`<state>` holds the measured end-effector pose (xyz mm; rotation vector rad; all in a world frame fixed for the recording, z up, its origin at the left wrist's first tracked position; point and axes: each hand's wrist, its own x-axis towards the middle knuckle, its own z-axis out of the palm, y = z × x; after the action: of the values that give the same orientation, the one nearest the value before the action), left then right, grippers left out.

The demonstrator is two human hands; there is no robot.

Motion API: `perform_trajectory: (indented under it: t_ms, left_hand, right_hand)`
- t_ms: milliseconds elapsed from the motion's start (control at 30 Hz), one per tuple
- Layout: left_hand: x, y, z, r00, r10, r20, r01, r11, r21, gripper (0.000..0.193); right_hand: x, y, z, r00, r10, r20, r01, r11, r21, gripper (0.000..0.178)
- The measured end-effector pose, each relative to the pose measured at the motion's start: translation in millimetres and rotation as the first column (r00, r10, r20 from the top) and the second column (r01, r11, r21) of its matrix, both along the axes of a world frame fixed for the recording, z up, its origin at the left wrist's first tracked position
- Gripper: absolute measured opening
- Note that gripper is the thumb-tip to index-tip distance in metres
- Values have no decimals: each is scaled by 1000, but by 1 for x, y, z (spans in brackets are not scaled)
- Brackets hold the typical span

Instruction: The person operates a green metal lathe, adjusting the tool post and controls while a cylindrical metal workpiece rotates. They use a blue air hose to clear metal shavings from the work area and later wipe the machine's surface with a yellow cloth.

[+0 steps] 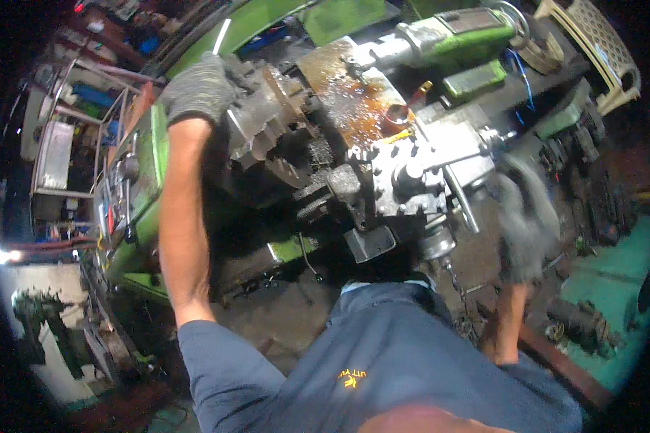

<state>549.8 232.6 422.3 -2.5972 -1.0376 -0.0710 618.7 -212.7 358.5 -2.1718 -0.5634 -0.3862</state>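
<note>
A green metal lathe fills the middle of the view, with its grey jawed chuck (pixel 263 115) at the left. Beside the chuck, my gloved left hand (pixel 198 90) is closed around what looks like a chuck key (pixel 222 37); its bright cross bar sticks out above the hand, and the rest is mostly hidden. To the right of the shiny tool post (pixel 409 177) and its slanting lever (pixel 461 198) is my gloved right hand (pixel 523 216). Motion smears its fingers, and I see nothing certain in them.
A brush (pixel 419 94) stands in a small cup on the oily brown plate (pixel 354 90) behind the tool post. The tailstock (pixel 455 40) lies at the back right. A plastic chair (pixel 599 50) is beyond it; a shelf rack (pixel 65 144) stands at the left.
</note>
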Motion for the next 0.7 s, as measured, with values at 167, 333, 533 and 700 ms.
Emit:
perform_trajectory:
  t_ms: [167,333,533,700]
  left_hand:
    - [6,28,-12,996,-86,12,86,995,-57,34]
    - [55,28,-13,987,72,146,-54,991,-124,40]
    - [58,16,-19,942,164,291,-156,986,-52,35]
    - [28,14,-28,952,82,294,-95,995,31,36]
  right_hand:
    - [-18,-114,-32,956,-211,-203,237,965,112,23]
    - [46,-123,-105,972,-192,-134,123,905,-407,40]
    - [89,-78,-194,826,136,-548,-343,892,-295,50]
    - [97,-59,-229,670,373,-642,-518,855,-43,35]
